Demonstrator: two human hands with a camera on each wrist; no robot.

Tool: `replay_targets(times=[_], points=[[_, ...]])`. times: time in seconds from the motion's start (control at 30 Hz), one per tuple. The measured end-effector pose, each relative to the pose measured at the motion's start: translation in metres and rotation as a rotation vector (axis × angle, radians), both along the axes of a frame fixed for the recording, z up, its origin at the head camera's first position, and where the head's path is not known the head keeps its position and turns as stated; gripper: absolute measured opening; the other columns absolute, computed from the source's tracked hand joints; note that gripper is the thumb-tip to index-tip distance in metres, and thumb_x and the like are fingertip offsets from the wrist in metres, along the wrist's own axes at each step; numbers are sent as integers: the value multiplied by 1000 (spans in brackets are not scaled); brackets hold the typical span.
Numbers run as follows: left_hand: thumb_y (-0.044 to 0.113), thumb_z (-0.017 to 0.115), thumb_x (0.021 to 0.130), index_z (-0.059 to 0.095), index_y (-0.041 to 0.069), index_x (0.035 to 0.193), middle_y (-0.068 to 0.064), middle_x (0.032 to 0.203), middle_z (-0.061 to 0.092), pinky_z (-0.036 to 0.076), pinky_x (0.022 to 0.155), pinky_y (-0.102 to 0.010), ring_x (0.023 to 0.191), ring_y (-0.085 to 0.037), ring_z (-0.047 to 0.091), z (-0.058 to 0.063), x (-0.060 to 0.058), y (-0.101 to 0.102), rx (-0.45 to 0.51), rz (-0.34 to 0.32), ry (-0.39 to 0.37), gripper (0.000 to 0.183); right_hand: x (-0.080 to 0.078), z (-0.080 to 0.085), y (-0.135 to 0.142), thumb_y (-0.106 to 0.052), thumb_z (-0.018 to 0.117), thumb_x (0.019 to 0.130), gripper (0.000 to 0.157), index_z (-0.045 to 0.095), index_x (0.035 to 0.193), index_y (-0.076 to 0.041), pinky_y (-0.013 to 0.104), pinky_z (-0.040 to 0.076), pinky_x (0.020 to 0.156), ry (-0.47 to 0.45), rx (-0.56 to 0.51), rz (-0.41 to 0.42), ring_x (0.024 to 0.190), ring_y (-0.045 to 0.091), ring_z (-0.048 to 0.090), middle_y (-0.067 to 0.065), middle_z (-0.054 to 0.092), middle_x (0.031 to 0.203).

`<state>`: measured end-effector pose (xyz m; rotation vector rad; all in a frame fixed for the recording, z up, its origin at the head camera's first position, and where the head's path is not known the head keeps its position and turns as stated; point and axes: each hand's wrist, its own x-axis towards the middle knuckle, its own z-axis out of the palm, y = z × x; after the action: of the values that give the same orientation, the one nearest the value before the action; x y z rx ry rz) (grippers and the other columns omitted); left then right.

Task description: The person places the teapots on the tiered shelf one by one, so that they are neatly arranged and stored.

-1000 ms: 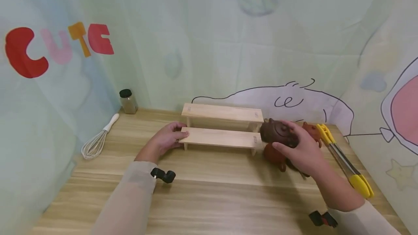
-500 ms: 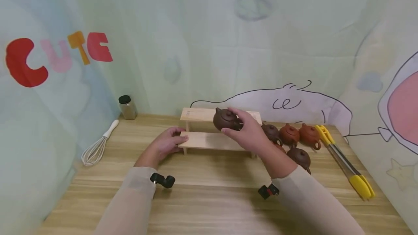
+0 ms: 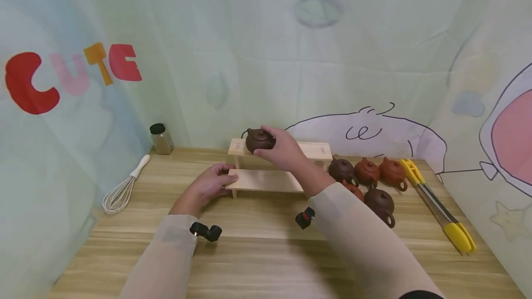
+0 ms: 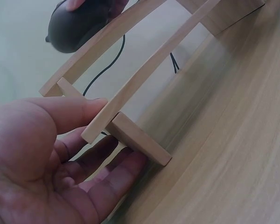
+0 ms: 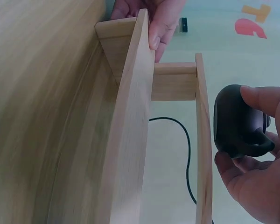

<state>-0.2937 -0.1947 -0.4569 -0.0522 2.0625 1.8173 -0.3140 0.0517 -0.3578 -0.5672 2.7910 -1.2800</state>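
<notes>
A two-tier wooden stand (image 3: 266, 181) stands at the back of the table. My left hand (image 3: 211, 182) grips the left end of its lower tier, thumb (image 4: 91, 109) on the top edge and the other fingers below, by the leg. My right hand (image 3: 283, 149) holds a dark brown teapot (image 3: 258, 140) by its sides, close over the left part of the upper tier. In the right wrist view the teapot (image 5: 240, 122) shows its handle toward the palm, with a narrow gap between its base and the upper board (image 5: 204, 140).
Right of the stand sit several small teapots: dark brown ones (image 3: 379, 201) and reddish ones (image 3: 392, 172). Yellow-tipped tongs (image 3: 436, 206) lie along the right side. A white whisk (image 3: 124, 188) and a jar with a dark lid (image 3: 161, 139) are at the left. A curtain hangs behind.
My right hand has lifted the dark brown teapot from the group at the right and carried it left over the upper tier. The left hand keeps its grip on the stand.
</notes>
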Motion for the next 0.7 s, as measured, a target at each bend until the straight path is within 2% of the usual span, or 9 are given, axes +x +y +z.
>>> replay_targets(times=[0.2,0.37,0.53,0.7], points=[[17,64,108,41,0,158,-22,164,41,53,115,-54,136,-31,59,2,2,1,0,-5,3,57,-8,-3,-9,-33,81,96,79,44,164,-15,52,46,122,17,69,-7,147,33,52,12,56,158],[18,64,108,41,1,158,-21,163,42,54,115,-53,134,-30,60,1,0,2,-4,-3,9,57,-8,-6,-11,-37,80,98,79,42,165,-19,53,45,122,24,91,-27,149,34,50,12,54,160],[16,64,108,41,0,157,-22,164,41,54,114,-53,133,-30,60,-1,-2,2,5,-2,10,57,4,-11,-2,-41,76,100,77,42,165,-19,54,47,121,21,-14,-49,151,37,48,13,46,166],[15,63,108,41,0,157,-22,164,40,54,114,-54,135,-32,58,-1,-1,1,2,5,8,56,28,-18,20,-41,73,102,65,51,159,-18,55,51,118,2,-184,-85,153,40,45,10,41,167]])
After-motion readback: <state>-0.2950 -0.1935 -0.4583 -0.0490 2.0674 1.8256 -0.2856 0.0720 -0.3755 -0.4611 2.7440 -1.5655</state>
